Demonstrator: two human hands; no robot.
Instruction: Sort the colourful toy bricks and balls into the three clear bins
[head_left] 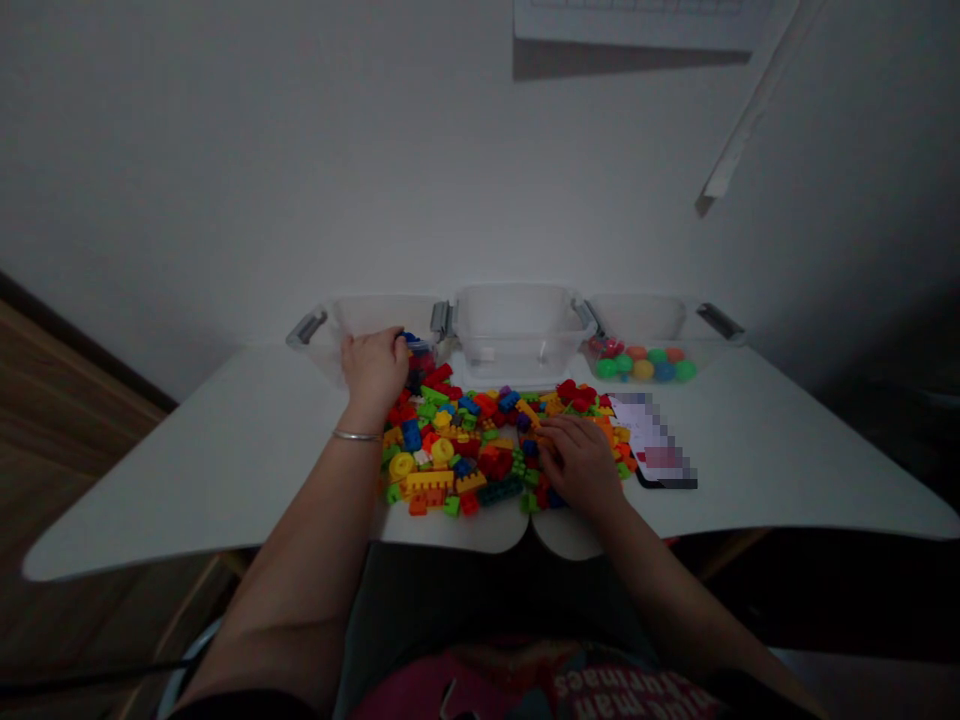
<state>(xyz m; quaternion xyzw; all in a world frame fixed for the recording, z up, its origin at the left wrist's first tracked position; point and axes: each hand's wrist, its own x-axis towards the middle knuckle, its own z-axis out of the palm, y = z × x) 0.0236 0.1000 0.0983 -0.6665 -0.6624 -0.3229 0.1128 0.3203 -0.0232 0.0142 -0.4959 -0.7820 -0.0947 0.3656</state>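
My left hand (373,370) is at the left clear bin (390,312), its fingers curled downward over the bin's front part. The fingertips are mostly hidden, so I cannot make out what they hold; blue and red pieces (422,360) show beside them in the bin. On the right side of a heap of toy building blocks (465,445), my right hand (581,460) rests with fingers stretched out and thumb apart, touching orange blocks. Yellow, red, green, blue and orange blocks fill the heap, with a long dark green brick (500,491) near the front edge.
A middle clear bin (517,330) with grey handles stands against the wall. The right clear bin (709,350) holds colourful round pieces (643,368). A phone (652,440) with a blurred screen lies right of the heap on the white table (787,460).
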